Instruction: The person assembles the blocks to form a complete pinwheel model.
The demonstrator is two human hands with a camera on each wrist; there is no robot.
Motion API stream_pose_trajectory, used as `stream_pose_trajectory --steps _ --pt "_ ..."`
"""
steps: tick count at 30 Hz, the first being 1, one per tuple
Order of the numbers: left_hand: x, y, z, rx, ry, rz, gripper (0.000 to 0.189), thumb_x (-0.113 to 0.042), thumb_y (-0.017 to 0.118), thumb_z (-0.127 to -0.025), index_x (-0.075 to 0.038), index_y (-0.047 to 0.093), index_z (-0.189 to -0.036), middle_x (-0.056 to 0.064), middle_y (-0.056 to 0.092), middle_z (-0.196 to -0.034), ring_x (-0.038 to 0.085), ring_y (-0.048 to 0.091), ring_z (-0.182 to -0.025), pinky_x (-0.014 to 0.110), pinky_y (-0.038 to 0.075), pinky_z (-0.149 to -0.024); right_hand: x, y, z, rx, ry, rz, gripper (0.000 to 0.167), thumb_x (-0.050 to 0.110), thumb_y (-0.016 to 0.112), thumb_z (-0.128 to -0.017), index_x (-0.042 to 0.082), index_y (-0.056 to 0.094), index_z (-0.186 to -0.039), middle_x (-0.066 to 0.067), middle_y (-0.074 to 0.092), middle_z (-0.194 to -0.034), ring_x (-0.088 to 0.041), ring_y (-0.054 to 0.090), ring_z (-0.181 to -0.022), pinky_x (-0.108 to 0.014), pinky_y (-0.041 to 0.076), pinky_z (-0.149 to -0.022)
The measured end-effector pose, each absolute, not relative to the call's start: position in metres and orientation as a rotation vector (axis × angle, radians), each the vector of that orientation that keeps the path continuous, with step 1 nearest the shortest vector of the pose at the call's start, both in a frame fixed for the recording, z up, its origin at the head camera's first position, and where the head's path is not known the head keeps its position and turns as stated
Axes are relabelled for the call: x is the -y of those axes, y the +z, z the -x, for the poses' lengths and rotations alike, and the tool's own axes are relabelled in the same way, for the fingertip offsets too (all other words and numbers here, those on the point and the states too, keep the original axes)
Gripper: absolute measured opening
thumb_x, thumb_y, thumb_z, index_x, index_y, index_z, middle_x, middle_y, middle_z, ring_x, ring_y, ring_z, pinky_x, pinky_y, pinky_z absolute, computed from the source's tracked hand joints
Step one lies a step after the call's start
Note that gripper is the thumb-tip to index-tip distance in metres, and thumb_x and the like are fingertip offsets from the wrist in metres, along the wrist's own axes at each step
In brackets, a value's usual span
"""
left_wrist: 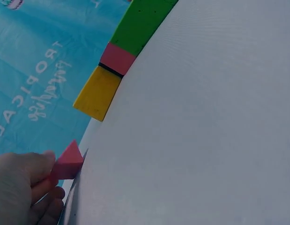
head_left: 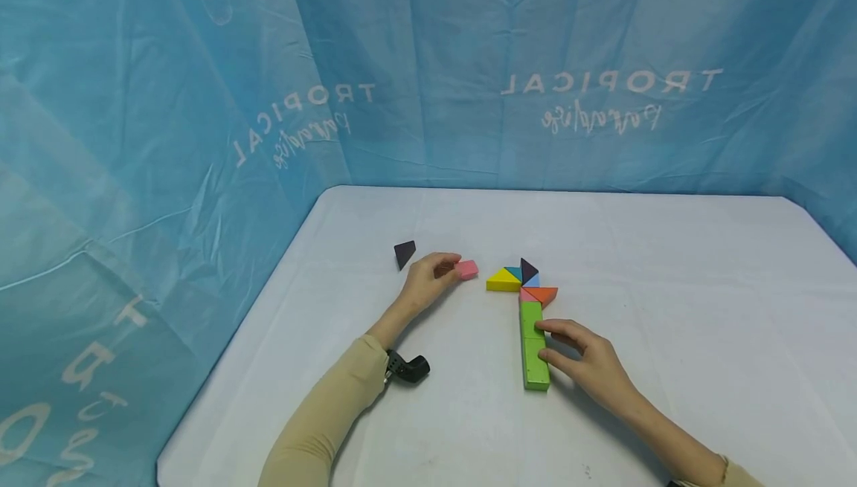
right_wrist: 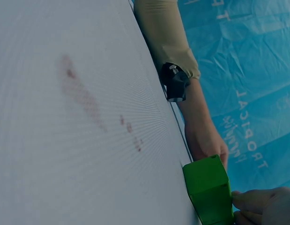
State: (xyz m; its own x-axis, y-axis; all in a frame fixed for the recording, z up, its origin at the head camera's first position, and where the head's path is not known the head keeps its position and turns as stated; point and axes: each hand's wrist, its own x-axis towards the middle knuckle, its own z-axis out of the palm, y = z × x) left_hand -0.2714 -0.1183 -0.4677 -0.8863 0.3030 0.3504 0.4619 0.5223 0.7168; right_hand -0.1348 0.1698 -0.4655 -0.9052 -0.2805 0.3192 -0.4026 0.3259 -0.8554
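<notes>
In the head view my left hand point(head_left: 428, 280) pinches a pink triangular block point(head_left: 467, 270) between thumb and fingers. The left wrist view shows that pink block point(left_wrist: 69, 164) at the fingertips. On the table, two green rectangular blocks point(head_left: 533, 346) lie end to end in a line. My right hand point(head_left: 592, 362) touches their right side with thumb and forefinger, the other fingers bent loosely. Above the green blocks sits a pinwheel of triangular blocks: yellow point(head_left: 504, 281), teal point(head_left: 513, 272), black point(head_left: 528, 271), blue point(head_left: 533, 280), orange point(head_left: 542, 294) and pink point(head_left: 527, 296).
A loose black triangular block point(head_left: 405, 253) lies left of the left hand. The white table point(head_left: 669, 264) has rounded corners, and blue printed curtains point(head_left: 428, 63) hang behind it and at its sides. A black wrist camera point(head_left: 408, 368) sits on the left wrist.
</notes>
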Motion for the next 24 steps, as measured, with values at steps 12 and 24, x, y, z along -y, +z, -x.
stream_pose_trajectory --steps 12,24 --pt "0.104 -0.468 0.277 2.571 -1.136 0.800 0.043 -0.009 0.073 -0.083 0.000 0.059 -0.124 0.011 0.061 -0.118 0.023 0.058 -0.106 0.030 0.047 -0.092 -0.170 -0.467 0.136 2.475 1.621 -0.642 0.039 0.012 0.074 -0.083 0.008 0.062 -0.119 0.000 0.062 -0.118 -0.015 0.057 -0.111 -0.024 0.045 -0.093" --pt "0.100 -0.467 0.279 2.565 -1.334 0.692 0.030 -0.008 0.067 -0.088 -0.001 0.064 -0.117 0.009 0.065 -0.113 0.018 0.062 -0.098 0.024 0.049 -0.088 -0.170 -0.467 0.136 2.475 1.630 -0.634 0.039 0.011 0.074 -0.083 0.009 0.062 -0.119 0.001 0.062 -0.118 -0.017 0.057 -0.111 -0.025 0.045 -0.093"
